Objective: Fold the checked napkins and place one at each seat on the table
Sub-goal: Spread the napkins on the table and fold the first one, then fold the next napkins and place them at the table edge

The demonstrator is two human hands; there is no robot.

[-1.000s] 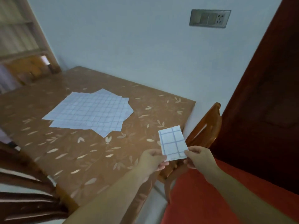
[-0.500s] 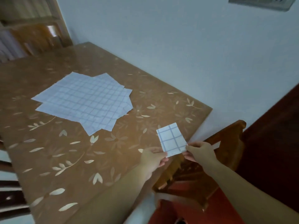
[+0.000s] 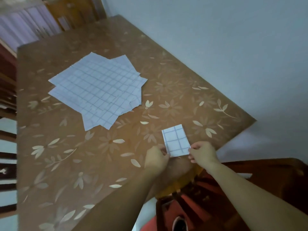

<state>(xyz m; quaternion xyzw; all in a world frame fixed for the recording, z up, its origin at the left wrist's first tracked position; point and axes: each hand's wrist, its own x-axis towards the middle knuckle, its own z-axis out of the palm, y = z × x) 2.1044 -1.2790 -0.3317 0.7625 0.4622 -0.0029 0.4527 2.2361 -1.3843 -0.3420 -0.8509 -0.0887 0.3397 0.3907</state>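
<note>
A small folded checked napkin (image 3: 176, 140), white with blue lines, lies low over the near right edge of the brown floral table (image 3: 116, 147). My left hand (image 3: 155, 158) pinches its lower left corner and my right hand (image 3: 202, 153) pinches its lower right corner. I cannot tell whether it rests on the table or hovers just above it. A loose pile of unfolded checked napkins (image 3: 98, 90) lies spread flat near the table's middle, well away from both hands.
A wooden chair (image 3: 266, 177) with a red seat stands tucked at the table's near right side, under my arms. More chair backs (image 3: 6, 100) line the left edge. A pale wall runs along the table's far right side.
Both hands have carried the folded napkin forward from above the chair to over the table's edge and lower. The view has tilted down and closer to the table.
</note>
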